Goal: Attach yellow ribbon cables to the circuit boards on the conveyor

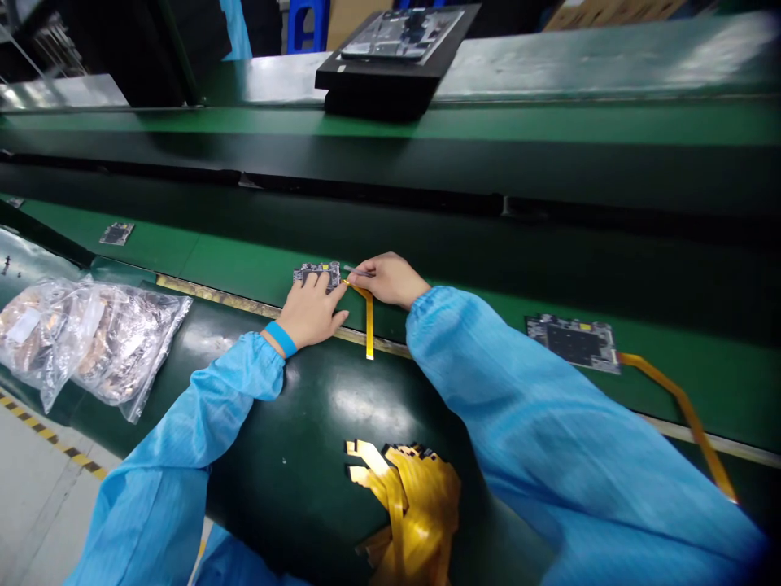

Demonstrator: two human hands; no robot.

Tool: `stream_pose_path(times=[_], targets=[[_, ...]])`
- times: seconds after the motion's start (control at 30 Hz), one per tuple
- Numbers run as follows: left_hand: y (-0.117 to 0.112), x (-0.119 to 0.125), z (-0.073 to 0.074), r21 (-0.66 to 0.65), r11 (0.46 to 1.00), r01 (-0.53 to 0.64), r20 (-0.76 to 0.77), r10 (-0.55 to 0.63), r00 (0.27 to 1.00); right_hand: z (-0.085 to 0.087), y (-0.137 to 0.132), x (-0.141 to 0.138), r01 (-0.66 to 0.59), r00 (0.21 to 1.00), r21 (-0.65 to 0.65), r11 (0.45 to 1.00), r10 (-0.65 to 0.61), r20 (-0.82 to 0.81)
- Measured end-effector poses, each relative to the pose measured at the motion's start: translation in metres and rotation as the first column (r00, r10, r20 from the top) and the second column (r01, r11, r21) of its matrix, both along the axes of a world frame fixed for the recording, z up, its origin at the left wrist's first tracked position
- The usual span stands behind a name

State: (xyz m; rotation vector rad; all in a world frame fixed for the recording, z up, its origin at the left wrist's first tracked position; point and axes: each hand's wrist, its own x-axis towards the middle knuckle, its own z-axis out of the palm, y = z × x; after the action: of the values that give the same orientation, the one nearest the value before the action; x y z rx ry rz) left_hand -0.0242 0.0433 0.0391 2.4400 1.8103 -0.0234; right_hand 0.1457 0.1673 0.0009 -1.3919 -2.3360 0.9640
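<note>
Carefully, the left hand (309,312) is spreading its fingers over a board (326,273) on the green belt (244,264), pinning it there; the right hand (390,281) is curling inward, pinching a thin metal pick (357,269) and seemingly the end of a yellow flex (368,325) at the board's edge, though the grip is partly hidden; joining flex to board looks like the step in hand; the next move seemingly calls for pressing its connector home; more flexes (408,509) are lying heaped nearby.
</note>
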Motion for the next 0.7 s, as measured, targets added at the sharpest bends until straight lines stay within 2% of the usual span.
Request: stream_pose_path(times=[0.27,0.47,0.57,0.7], targets=[[-0.002,0.023,-0.003,0.012,1.0,-0.024,-0.12,0.025,0.992,-0.002,-0.002,0.01,-0.033,0.999,0.036,0.999,0.031,0.044],[-0.003,0.031,-0.005,0.029,0.999,-0.013,-0.16,0.018,0.987,0.008,-0.013,0.013,0.002,0.991,0.161,0.987,-0.023,0.129],[-0.002,0.035,-0.006,0.031,0.999,-0.014,-0.16,0.019,0.987,0.011,-0.015,0.011,-0.027,0.991,0.126,0.992,0.01,0.133],[-0.002,0.039,-0.008,0.034,0.999,-0.016,-0.163,0.021,0.986,0.01,-0.014,0.012,0.003,0.988,0.069,0.998,-0.014,0.155]])
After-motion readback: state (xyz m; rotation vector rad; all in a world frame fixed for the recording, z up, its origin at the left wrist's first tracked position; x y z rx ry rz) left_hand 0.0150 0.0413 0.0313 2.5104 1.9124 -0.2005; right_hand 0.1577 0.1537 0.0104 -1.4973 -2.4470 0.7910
